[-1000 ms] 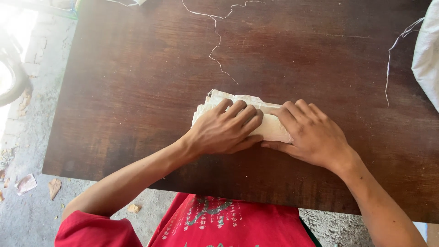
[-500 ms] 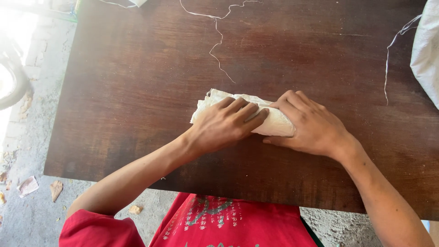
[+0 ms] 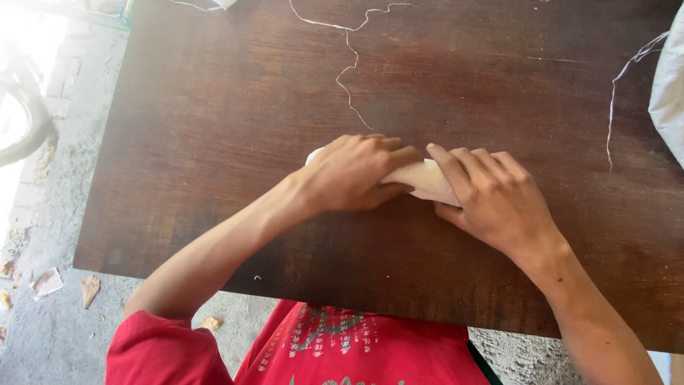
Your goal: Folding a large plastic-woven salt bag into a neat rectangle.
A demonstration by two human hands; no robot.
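A cream-coloured folded cloth bundle (image 3: 422, 177) lies near the middle of a dark brown wooden table (image 3: 214, 142). My left hand (image 3: 353, 173) covers its left part, fingers curled over the top. From the right, my right hand (image 3: 491, 196) grips the other end, fingers laid across it and thumb underneath. Only a narrow strip of the bundle shows between the hands, plus a small pale tip at the far left (image 3: 313, 154).
A loose white thread (image 3: 348, 71) winds across the far side of the table. Another thread (image 3: 614, 93) trails from a white woven sack (image 3: 670, 85) at the right edge. Concrete floor with scraps (image 3: 46, 281) lies to the left. A red shirt (image 3: 342, 342) shows below.
Both hands have closed in and rolled the bundle tighter. It looks narrower now, and far less of the cloth shows than a second ago.
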